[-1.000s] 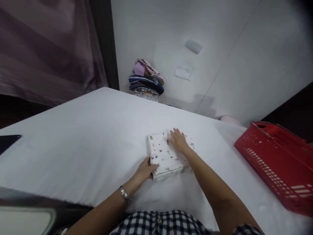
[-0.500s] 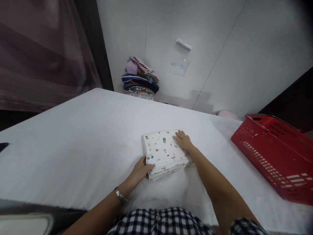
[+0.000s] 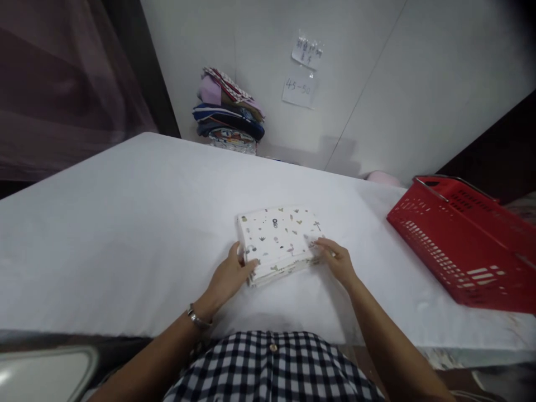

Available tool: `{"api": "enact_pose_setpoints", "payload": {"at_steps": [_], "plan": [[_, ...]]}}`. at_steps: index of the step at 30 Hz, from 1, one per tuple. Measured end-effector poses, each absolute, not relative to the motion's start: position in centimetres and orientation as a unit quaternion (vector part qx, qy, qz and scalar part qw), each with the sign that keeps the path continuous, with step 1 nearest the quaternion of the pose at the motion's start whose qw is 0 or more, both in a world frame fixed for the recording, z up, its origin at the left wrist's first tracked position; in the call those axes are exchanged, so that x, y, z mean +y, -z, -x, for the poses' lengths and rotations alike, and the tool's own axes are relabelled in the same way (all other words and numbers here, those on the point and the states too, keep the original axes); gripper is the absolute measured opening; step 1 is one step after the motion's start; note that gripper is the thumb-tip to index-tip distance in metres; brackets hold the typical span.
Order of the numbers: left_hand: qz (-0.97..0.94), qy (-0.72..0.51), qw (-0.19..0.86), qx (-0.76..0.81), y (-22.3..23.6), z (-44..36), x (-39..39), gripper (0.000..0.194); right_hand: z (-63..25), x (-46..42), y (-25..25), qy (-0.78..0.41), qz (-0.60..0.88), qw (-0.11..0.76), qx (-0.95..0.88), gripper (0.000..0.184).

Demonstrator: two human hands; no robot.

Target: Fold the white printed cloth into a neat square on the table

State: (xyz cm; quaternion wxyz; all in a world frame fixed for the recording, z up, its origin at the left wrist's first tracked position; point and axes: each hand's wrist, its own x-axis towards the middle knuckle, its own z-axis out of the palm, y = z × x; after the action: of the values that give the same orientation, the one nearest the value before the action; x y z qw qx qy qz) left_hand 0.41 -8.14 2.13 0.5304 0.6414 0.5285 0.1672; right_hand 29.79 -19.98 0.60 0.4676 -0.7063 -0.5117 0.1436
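A folded white fabric (image 3: 278, 237), printed with small plants, animals and other motifs, lies flat in several layers on the white-covered table (image 3: 159, 206). My left hand (image 3: 232, 273) grips its near left corner, thumb on top and the other fingers at the side, partly hidden. At the near right edge, my right hand (image 3: 337, 259) has its fingertips on the top layer and its thumb close by the edge, closed in a loose pinch. A metal band circles my left wrist.
To the right stands a red plastic basket (image 3: 456, 245) with a metal handle. Beyond the table's far edge rises a stack of folded textiles (image 3: 230, 111) against a pale wall. Handwritten paper labels (image 3: 298, 91) are stuck there. A pinkish drape (image 3: 62, 84) hangs at left.
My right hand has slid from flat on top of the fabric toward me, to its near right edge. My left hand keeps its corner. The view has shifted slightly.
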Motion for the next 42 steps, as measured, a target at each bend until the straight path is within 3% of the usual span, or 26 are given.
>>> {"api": "enact_pose_setpoints", "payload": {"at_steps": [2,5,12,21,34,42], "plan": [[-0.721,-0.166,0.405,0.537,-2.5,0.1,-8.0,0.072,-29.5,-21.2,0.3,-0.112,0.703,0.463,-0.527,0.028],[-0.809,-0.202,0.263,0.485,-3.0,-0.2,-8.3,0.049,-28.9,-21.8,1.4,-0.057,0.697,0.432,-0.569,0.027],[-0.931,-0.188,0.175,0.261,-2.3,-3.4,-10.3,0.016,-27.9,-20.5,0.9,0.002,0.672,0.278,-0.686,0.03],[-0.944,-0.164,0.151,0.241,-0.6,-3.8,-10.5,0.016,-28.6,-20.1,0.9,-0.016,0.673,0.187,-0.715,0.032],[-0.937,-0.193,0.175,0.234,0.3,-3.4,-10.9,0.021,-28.3,-21.1,2.8,0.039,0.663,0.229,-0.712,0.034],[-0.934,-0.176,0.207,0.234,-3.0,-5.2,-9.8,0.03,-28.6,-21.0,3.7,0.066,0.629,0.267,-0.727,0.029]]}}
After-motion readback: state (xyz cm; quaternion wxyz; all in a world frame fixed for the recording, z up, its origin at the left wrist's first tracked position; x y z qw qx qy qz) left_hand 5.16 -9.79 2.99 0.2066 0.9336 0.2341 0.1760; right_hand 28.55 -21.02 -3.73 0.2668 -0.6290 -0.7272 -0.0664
